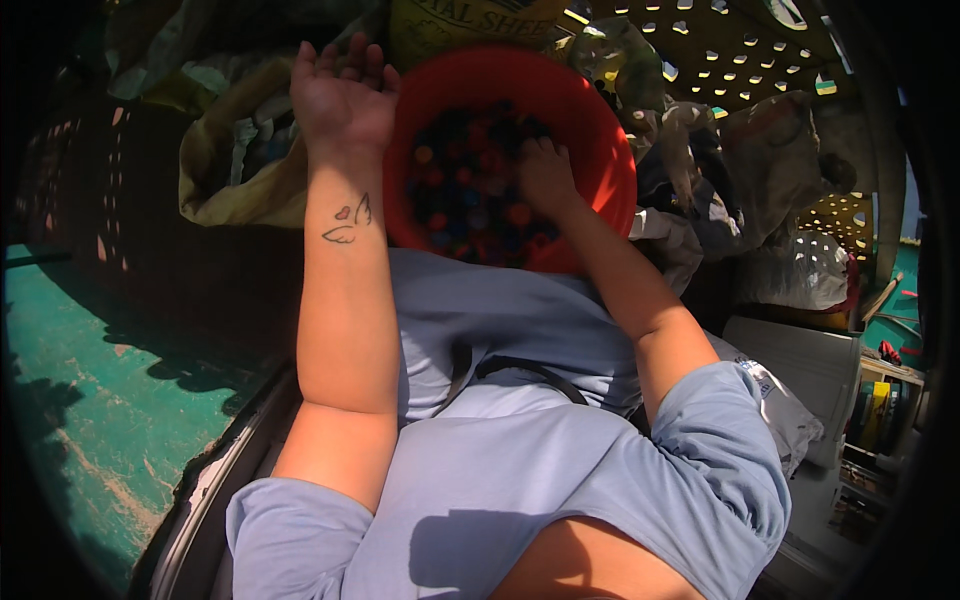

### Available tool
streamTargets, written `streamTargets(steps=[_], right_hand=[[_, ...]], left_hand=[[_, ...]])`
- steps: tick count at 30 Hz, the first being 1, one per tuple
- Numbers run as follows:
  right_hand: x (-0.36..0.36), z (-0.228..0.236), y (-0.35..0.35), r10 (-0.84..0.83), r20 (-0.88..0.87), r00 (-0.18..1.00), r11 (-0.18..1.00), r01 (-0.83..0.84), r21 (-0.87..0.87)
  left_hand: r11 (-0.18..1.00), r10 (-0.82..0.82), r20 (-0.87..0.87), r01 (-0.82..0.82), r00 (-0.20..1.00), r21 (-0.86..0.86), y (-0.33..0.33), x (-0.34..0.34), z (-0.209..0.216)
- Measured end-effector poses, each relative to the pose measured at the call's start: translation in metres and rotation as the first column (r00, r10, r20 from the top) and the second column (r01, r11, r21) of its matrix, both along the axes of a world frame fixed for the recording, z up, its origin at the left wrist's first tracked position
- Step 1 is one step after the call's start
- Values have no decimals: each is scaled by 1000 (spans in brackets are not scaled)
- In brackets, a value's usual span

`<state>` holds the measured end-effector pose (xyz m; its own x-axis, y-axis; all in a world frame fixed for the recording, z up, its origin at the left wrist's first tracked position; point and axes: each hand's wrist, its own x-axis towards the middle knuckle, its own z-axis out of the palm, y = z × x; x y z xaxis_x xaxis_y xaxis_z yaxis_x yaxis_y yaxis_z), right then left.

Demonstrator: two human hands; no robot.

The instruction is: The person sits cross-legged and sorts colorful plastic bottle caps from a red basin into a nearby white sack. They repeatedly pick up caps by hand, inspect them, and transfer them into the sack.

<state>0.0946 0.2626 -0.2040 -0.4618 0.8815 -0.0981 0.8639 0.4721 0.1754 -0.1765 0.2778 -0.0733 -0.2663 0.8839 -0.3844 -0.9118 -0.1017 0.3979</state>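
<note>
A wide red tub point(600, 130) stands in front of me, holding many small round pieces point(470, 195) in red, blue, orange and dark colours that look like bottle caps. My right hand point(545, 175) is down inside the tub at the right of the pile. Its fingers bend toward the pieces, and their tips are hidden in shade. Beside the tub's left rim, my left hand point(345, 100) is raised palm up. Its fingers are loosely curled and apart, and the palm holds nothing. An open yellowish sack point(235, 190) with pale contents lies just left of that hand.
A yellow printed bag point(460, 25) stands behind the tub. Clear and grey plastic bags point(770, 160) crowd the right side, near a perforated panel point(740, 50). A white container point(800, 370) stands at my right. A worn green surface point(90, 390) extends at left.
</note>
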Motion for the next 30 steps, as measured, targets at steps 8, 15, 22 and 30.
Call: streamTargets(steps=[8, 15, 22, 30], right_hand=[[-9, -26, -4, -50, -121, 991, 998, 44, -48], [-8, -33, -3, -57, -168, 984, 996, 43, -83], [3, -22, 13, -164, -237, 957, 985, 148, -84], [-8, 157, 69, 348, -735, 582, 802, 221, 555]], left_hand=[[1000, 15, 36, -15, 999, -1, -1, -5, 2], [1000, 14, 32, -15, 999, 25, -1, -9, 0], [999, 8, 52, -10, 999, 32, -2, -8, -1], [999, 33, 79, -31, 996, -20, -4, -12, 7]])
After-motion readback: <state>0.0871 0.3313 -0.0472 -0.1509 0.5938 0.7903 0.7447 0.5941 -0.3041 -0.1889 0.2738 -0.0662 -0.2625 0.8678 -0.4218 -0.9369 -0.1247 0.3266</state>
